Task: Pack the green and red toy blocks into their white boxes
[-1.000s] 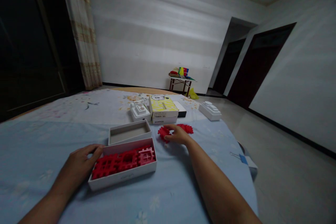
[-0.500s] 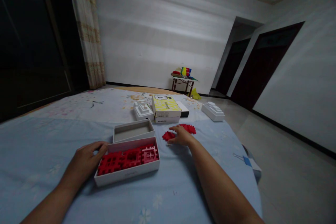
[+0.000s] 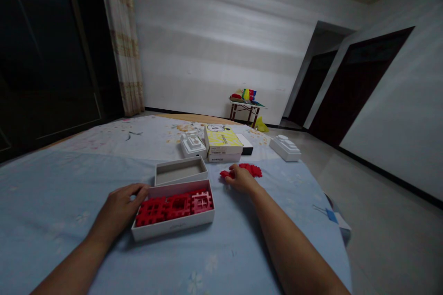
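Note:
My left hand (image 3: 122,203) is closed on the left end of a white box (image 3: 175,226), thumb and fingers at its rim. Red interlocking plastic building pieces (image 3: 178,204) fill the box, and a pink one (image 3: 201,202) with a cross-shaped window lies at its right end. To the right, my right hand (image 3: 241,178) pinches a red building piece (image 3: 224,174) lying on the tablecloth; the fingers partly cover it. Another red piece (image 3: 253,170) lies just beyond that hand.
A grey-lined box lid (image 3: 180,171) lies behind the white box. Farther back stand a yellow-and-white carton (image 3: 224,143), a white moulded object (image 3: 192,145), a black-and-white box (image 3: 246,144) and another white moulded object (image 3: 285,147). A blue clip (image 3: 331,215) sits at the table's right edge.
My right hand's fingers have drawn together around the nearer red piece. My left hand stays at the box. The whole view has shifted slightly.

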### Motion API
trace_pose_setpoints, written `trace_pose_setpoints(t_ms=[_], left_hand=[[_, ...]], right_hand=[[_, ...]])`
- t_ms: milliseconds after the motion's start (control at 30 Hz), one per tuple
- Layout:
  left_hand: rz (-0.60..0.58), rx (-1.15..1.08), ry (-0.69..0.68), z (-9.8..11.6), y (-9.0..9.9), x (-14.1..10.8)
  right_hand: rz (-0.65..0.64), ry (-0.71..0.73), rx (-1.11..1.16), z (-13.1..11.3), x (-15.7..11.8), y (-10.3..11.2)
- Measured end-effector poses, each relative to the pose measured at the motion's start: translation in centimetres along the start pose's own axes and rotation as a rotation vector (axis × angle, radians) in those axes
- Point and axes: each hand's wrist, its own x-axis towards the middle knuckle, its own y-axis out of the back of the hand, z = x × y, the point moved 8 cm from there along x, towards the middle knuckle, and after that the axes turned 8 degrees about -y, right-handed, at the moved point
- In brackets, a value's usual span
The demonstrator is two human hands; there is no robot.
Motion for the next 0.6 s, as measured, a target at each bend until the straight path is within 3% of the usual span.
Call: trace_pose_setpoints(t_ms=[500,600], left_hand=[[-0.033,0.009,0.020,0.3,-0.1,-0.1],[-0.033,0.003,0.025,0.3,-0.1,-0.2]], right_hand=[[0.177,-0.033,-0.054,1.0,0.3,1.0],[0.193,-0.002,-0.028,0.1,0.0,1.9]])
